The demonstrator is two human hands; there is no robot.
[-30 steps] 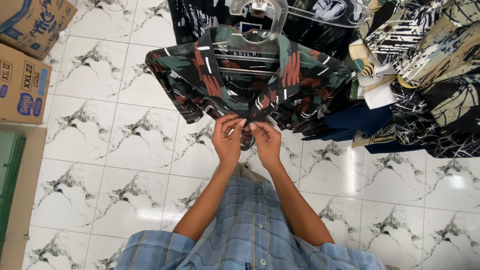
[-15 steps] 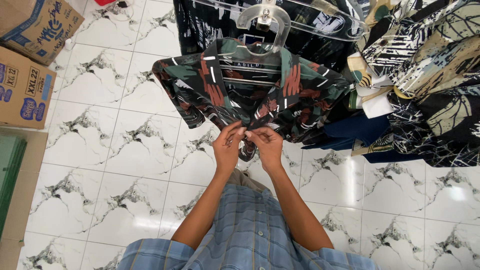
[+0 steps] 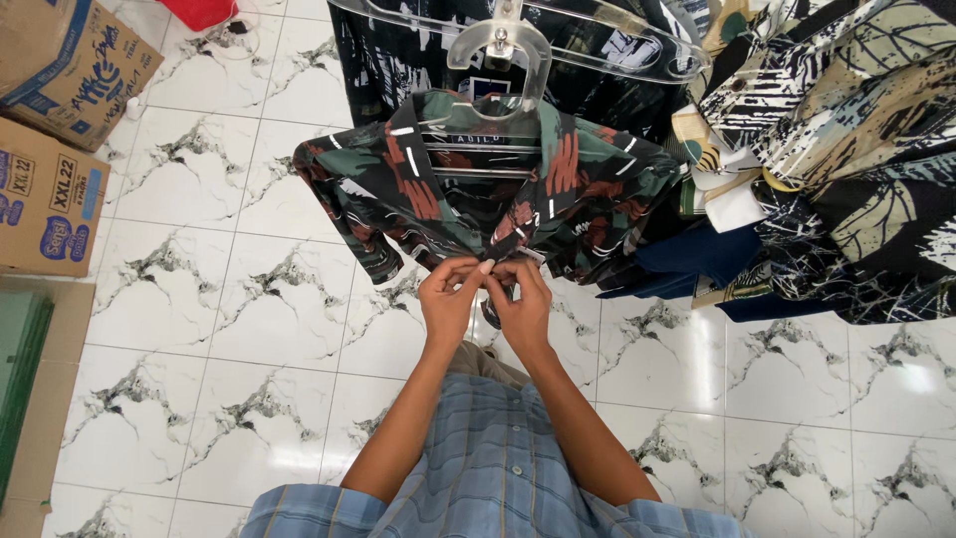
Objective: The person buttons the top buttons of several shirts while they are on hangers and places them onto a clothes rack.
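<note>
Underfoot it's all white marble-look floor tile [image 3: 199, 329] with grey veining, running across pretty much the whole room. Over on the far right hangs a crowded rack of printed shirts [image 3: 846, 149], black and cream leafy patterns packed tight, with some navy fabric poking out underneath. On the left side sit two cardboard boxes [image 3: 45, 194], one stacked a bit farther back than the other, and a red thing is just visible at the far edge beyond them.

Front and centre is the dark green patterned shirt [image 3: 438, 199] with rust-red and white brush marks, hung on a clear plastic hanger [image 3: 498, 50], which sits just left of the packed rack and in front of another dark shirt behind it. Near us, the person is in a blue plaid shirt [image 3: 498, 468], both arms reaching out to the garment.

Down at the lower front of that green shirt, the left hand [image 3: 450, 299] and right hand [image 3: 523, 304] are pressed right together, fingertips pinched on the shirt's front placket. Can't tell if there's a button between the fingers, it's too small to make out.
</note>
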